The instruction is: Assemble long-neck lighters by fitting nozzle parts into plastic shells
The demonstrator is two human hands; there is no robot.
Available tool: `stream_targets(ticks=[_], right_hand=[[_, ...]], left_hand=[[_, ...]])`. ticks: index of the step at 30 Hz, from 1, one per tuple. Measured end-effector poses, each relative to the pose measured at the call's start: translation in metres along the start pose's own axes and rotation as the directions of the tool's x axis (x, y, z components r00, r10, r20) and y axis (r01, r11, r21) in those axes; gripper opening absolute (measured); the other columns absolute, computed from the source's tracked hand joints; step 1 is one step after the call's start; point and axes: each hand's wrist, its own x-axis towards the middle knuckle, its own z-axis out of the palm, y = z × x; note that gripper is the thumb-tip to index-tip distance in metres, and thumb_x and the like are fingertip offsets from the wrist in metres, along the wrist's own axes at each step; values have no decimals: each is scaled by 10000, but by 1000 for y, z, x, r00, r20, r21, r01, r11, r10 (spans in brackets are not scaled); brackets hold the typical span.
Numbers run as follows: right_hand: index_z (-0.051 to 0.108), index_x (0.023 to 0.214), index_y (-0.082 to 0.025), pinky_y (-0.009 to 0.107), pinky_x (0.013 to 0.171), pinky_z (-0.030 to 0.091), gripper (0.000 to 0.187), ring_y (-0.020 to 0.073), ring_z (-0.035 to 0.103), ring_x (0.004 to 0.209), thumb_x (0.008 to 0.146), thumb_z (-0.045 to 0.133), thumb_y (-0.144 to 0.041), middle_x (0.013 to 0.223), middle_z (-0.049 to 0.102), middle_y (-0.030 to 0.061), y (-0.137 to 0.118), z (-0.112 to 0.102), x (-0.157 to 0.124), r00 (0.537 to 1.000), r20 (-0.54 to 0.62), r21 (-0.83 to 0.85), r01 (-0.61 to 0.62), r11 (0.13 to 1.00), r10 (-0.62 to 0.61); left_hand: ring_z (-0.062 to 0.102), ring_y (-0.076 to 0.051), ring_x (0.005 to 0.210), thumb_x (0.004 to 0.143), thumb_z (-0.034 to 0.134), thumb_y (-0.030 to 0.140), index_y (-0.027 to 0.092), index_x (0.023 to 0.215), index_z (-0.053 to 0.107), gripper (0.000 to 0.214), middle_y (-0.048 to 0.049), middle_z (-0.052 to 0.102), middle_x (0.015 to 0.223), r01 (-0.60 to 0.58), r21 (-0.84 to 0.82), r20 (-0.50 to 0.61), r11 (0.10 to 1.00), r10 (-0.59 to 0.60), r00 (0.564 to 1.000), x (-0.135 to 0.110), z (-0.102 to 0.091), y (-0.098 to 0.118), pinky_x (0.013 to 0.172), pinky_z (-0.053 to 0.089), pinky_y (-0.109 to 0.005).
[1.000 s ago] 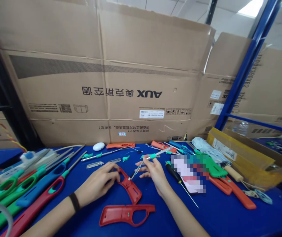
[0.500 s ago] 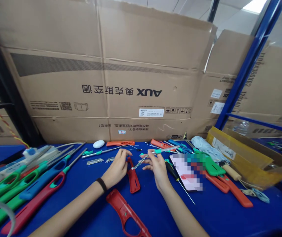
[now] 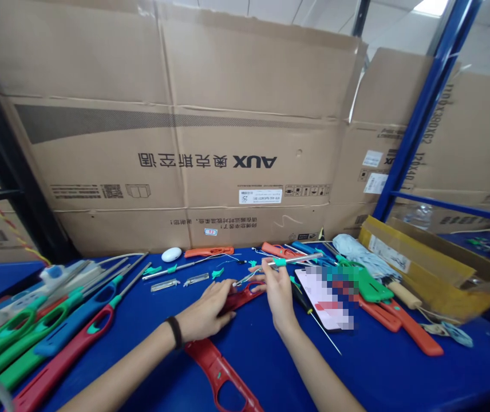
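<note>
My left hand (image 3: 205, 312) lies over one end of a red plastic lighter-handle shell (image 3: 245, 296) on the blue table, fingers curled onto it. My right hand (image 3: 277, 286) pinches a thin metal tube with a teal collar (image 3: 290, 261), thin wires trailing from it toward the shell. A second red handle shell (image 3: 221, 375) lies nearer me, below my left wrist. A black band sits on my left wrist.
Long red, blue and green lighters (image 3: 56, 335) lie at the left. Loose metal tubes (image 3: 176, 267), an orange shell (image 3: 208, 251), a screwdriver (image 3: 313, 317), green and red shells (image 3: 374, 294) and an open cardboard box (image 3: 425, 269) lie around. Big cartons (image 3: 185, 143) wall the back.
My left hand lowered the red shell from upright to flat on the table and now rests over it. My right hand stayed close, still pinching the tube.
</note>
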Motion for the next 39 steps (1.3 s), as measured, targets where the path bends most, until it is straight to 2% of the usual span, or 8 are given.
stream_targets(ticks=[3, 10, 15, 21, 24, 30, 35, 39], right_hand=[[449, 914, -198, 213, 392, 503, 377, 169, 670, 597, 747, 626, -486, 743, 680, 27, 2, 0, 1, 1000, 11, -49, -9, 999, 10], [460, 882, -178, 199, 387, 500, 433, 165, 666, 583, 678, 655, -506, 712, 689, 36, 17, 1, 1, 987, 82, -140, -123, 982, 136], [475, 895, -183, 232, 447, 538, 444, 180, 682, 615, 656, 682, -495, 747, 705, 45, 19, 1, -2, 965, 130, -142, -207, 968, 226], [494, 890, -193, 239, 464, 548, 416, 178, 687, 610, 661, 680, -486, 770, 706, 40, 19, 2, -2, 959, 147, -172, -215, 961, 241], [524, 891, -187, 232, 462, 547, 383, 174, 687, 610, 668, 673, -460, 783, 700, 38, 20, 2, -2, 959, 140, -193, -217, 957, 245], [674, 864, -143, 199, 428, 506, 309, 162, 660, 633, 680, 670, -391, 809, 682, 62, 19, -4, -1, 986, 61, -343, -124, 931, 154], [721, 910, -156, 206, 403, 458, 290, 128, 562, 517, 727, 602, -348, 647, 648, 27, 22, -9, 1, 987, 114, -470, -45, 882, 111], [728, 923, -166, 219, 424, 459, 290, 116, 532, 494, 720, 603, -332, 665, 662, 23, 25, -9, 0, 980, 136, -483, -61, 873, 144]], left_hand=[[519, -269, 1098, 813, 552, 254, 210, 1119, 515, 312, -103, 577, 1160, 41, -31, -45, 999, -42, 998, -14, -7, -12, 979, 386, -458], [557, -236, 1090, 811, 585, 278, 227, 1208, 494, 410, -76, 608, 1163, 61, -251, -59, 966, -78, 995, -40, -18, -26, 994, 401, -415], [537, -230, 1125, 811, 579, 258, 226, 1215, 486, 416, -75, 582, 1210, 71, -238, -73, 969, -91, 993, -48, -17, -26, 1011, 389, -421], [561, -216, 1094, 802, 589, 245, 243, 1211, 492, 421, -50, 604, 1175, 60, -218, -80, 974, -79, 994, -48, -16, -25, 987, 418, -404], [547, -217, 1117, 808, 580, 243, 234, 1198, 503, 398, -59, 583, 1208, 67, -184, -89, 981, -85, 992, -49, -18, -27, 1003, 407, -403], [532, -228, 1127, 826, 551, 231, 234, 1200, 502, 377, -70, 579, 1209, 24, -36, -109, 999, -28, 994, -50, -21, -30, 999, 401, -426], [492, -232, 1177, 874, 528, 305, 259, 1232, 495, 362, -66, 562, 1249, -12, 128, -118, 992, 28, 993, -48, -19, -27, 1078, 262, -496], [514, -218, 1155, 898, 503, 333, 272, 1249, 491, 356, -54, 590, 1228, -9, 193, -113, 981, 31, 993, -46, -13, -27, 1095, 213, -506]])
